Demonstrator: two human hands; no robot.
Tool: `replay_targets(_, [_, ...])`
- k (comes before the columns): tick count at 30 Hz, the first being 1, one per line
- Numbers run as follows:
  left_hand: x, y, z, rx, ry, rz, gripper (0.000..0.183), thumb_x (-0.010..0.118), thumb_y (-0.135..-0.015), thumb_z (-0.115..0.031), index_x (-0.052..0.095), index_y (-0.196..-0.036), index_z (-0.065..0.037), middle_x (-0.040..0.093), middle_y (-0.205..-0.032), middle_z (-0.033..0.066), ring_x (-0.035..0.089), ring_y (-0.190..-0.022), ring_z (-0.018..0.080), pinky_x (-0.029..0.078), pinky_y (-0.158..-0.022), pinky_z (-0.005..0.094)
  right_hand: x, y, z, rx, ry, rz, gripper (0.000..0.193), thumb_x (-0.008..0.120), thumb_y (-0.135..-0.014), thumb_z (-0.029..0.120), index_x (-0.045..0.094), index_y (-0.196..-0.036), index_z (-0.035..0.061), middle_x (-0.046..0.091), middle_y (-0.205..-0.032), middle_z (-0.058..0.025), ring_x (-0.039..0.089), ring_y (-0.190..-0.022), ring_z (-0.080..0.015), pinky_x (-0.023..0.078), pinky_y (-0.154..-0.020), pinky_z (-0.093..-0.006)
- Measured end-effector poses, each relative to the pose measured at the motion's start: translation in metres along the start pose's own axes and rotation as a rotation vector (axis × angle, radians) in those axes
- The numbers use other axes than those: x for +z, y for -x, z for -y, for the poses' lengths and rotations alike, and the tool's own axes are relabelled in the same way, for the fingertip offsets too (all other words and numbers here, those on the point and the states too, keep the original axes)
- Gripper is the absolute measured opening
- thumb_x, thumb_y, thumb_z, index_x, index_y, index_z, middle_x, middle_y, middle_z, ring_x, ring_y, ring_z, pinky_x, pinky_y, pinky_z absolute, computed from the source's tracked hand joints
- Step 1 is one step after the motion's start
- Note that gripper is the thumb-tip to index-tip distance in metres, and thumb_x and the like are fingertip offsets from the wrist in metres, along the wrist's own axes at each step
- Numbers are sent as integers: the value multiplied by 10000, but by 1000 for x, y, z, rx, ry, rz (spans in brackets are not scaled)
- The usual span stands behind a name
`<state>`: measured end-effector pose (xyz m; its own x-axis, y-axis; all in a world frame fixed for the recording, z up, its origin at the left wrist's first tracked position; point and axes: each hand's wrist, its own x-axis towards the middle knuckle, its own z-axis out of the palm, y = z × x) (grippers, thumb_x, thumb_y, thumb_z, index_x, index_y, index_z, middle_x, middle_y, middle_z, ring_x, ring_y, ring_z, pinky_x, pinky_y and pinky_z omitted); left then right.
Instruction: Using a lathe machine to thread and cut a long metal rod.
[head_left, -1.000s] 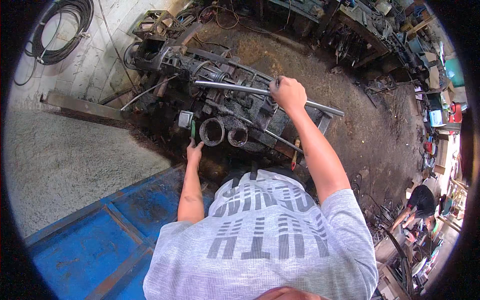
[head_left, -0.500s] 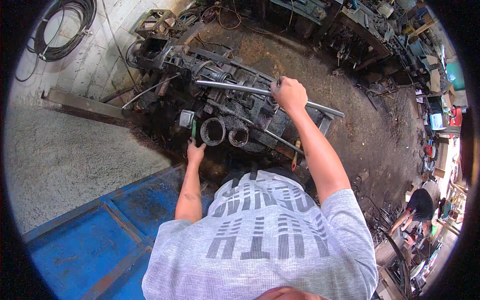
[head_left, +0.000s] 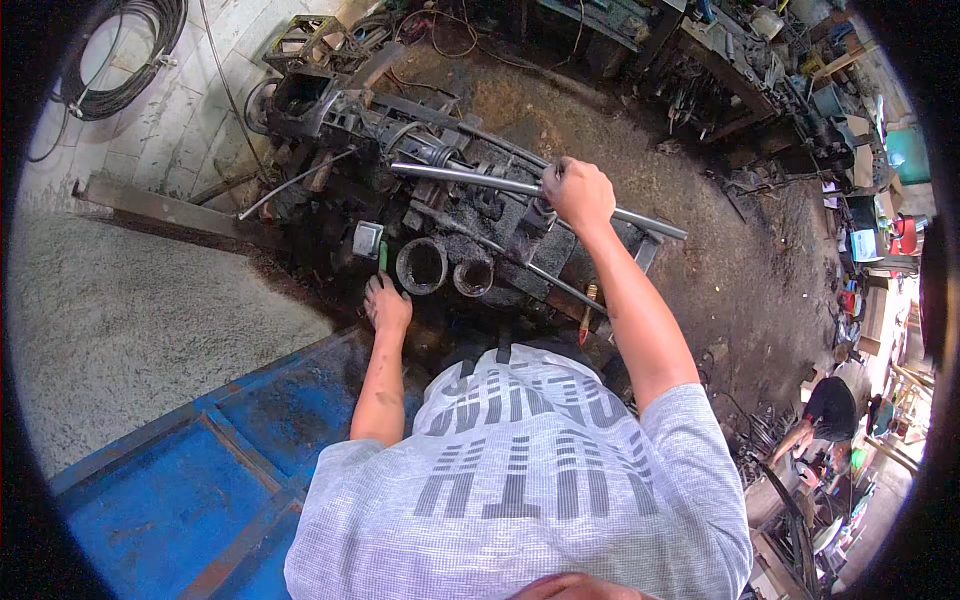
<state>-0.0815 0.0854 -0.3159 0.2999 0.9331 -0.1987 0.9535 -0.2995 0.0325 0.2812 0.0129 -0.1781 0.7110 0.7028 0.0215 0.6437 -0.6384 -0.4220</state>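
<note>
My right hand point(head_left: 578, 193) is wrapped around a long, shiny steel bar point(head_left: 465, 176) lying slantwise over a dark, greasy machine point(head_left: 500, 225). The bar sticks out on both sides of my fist. Lower on the left, my left hand point(head_left: 387, 303) has its fingers apart just below a small green piece point(head_left: 382, 257), perhaps a handle. Whether the fingertips touch it I cannot tell. Beside the green piece is a small silver box point(head_left: 368, 240). Two round metal cups or rings, a larger one point(head_left: 401, 268) and a smaller one point(head_left: 460, 288), sit right of my left hand.
A brush with a red handle point(head_left: 585, 326) rests at the machine's near right edge. Blue metal panels point(head_left: 170, 480) lie at lower left. A cable coil point(head_left: 165, 50) hangs on the wall. Cluttered benches point(head_left: 720, 60) line the back; another person point(head_left: 830, 408) bends over at far right.
My left hand has shifted slightly, and its fingers look more spread below the green piece. My right hand keeps its hold on the bar. The view has shifted a little.
</note>
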Motion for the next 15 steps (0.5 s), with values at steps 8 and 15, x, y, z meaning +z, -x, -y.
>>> replay_targets(8, [34,-29,17,-98,-82,324,504,604,-788,-187,472,-1212,51,538,-1178,176,582,-1033,317,438,-894,451,2,1,-2,9,55,-74,337,548,-798,377,659,-778,60,655,-803,-181,636,-750,-365,516,-691,-448])
replay_targets(15, [111,-26,56,-63,-16,432,616,521,-783,-126,337,-1339,68,512,-1249,212,593,-1042,331,465,-865,445,13,2,2,-8,109,-142,302,567,-779,341,639,-739,51,642,-766,-181,622,-741,-371,498,-675,-456])
